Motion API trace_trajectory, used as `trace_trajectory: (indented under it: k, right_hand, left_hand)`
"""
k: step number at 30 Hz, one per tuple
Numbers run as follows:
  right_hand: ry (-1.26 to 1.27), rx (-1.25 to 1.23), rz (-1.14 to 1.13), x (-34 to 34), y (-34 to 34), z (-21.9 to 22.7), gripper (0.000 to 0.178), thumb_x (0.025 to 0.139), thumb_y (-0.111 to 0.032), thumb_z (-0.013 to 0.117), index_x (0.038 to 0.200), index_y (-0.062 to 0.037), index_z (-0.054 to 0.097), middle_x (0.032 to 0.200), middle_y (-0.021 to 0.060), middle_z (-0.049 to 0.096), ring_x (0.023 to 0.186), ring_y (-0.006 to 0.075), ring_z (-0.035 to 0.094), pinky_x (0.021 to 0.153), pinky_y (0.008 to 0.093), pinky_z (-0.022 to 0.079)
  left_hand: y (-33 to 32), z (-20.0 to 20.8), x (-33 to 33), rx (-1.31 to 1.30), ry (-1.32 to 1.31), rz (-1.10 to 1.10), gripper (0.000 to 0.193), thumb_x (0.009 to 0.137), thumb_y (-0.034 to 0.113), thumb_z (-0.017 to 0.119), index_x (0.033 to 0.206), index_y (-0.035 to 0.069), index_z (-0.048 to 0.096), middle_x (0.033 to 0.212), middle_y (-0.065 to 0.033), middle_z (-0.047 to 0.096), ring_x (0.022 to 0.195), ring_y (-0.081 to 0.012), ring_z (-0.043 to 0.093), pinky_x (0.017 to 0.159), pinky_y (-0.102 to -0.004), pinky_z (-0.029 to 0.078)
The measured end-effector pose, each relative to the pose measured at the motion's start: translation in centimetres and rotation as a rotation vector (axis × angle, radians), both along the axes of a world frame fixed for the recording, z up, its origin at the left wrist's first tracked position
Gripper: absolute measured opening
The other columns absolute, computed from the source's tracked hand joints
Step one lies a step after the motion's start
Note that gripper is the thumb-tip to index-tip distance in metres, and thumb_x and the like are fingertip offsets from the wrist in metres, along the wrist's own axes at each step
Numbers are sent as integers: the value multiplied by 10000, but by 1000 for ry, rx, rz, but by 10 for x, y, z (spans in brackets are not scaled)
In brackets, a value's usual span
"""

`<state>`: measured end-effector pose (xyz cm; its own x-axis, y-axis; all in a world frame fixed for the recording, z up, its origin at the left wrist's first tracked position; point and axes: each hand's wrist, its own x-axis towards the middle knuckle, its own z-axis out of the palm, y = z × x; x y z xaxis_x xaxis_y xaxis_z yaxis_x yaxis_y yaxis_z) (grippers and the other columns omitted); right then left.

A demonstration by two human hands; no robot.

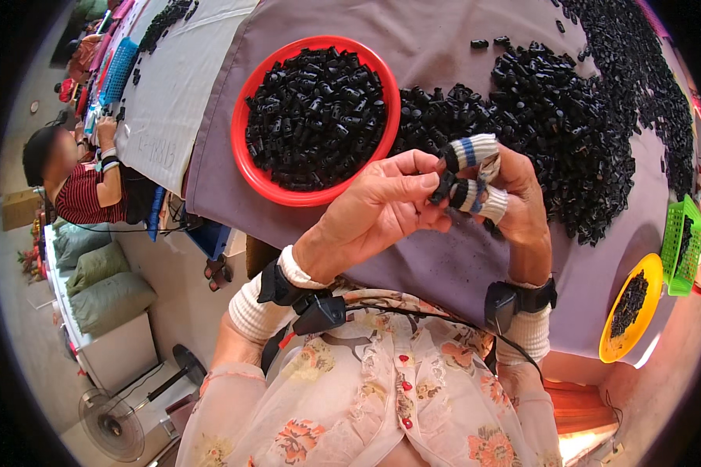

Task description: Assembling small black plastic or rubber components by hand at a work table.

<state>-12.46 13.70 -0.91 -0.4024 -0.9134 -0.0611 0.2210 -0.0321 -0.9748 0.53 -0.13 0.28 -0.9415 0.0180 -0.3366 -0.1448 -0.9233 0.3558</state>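
Above the table's near edge, my left hand pinches a small black plastic part between thumb and fingers. My right hand meets it from the other side, its fingers closed on the same part. Striped knitted covers in white, blue and black wrap two of the right hand's digits. The part's exact shape is partly hidden by the fingers. Beyond my left hand is a red basin filled with similar black parts. A big heap of black parts lies beyond my right hand and runs toward the basin.
A yellow bowl with small black pieces and a green basket stand at the right. Purple cloth covers the table. At the far left, a person works beside a blue basket. A fan stands lower left.
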Motion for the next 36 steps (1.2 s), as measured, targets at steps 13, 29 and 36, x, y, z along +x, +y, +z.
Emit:
trace_trajectory:
  k: [13,29,36]
  right_hand:
    - [-93,-38,31,-1,-3,-7,289,701,-124,656,964,-44,567,691,-38,557,538,6,465,456,156,368]
    - [150,43,-146,9,0,-1,248,665,3,594,909,-29,565,705,-24,559,616,50,487,567,204,423]
    - [366,29,-121,4,1,5,278,630,-8,626,900,-12,558,670,20,551,580,66,472,556,212,424]
  left_hand:
    - [-2,2,1,-59,-56,6,163,829,98,590,971,37,541,835,-79,590,672,-142,570,667,-329,510]
    - [-4,22,2,-1034,-40,79,129,812,41,588,928,-14,602,824,-35,611,727,-78,561,676,-196,452]
    - [-8,32,-2,-1665,113,104,101,726,10,610,823,-14,626,718,-38,588,642,-73,535,563,-201,418]
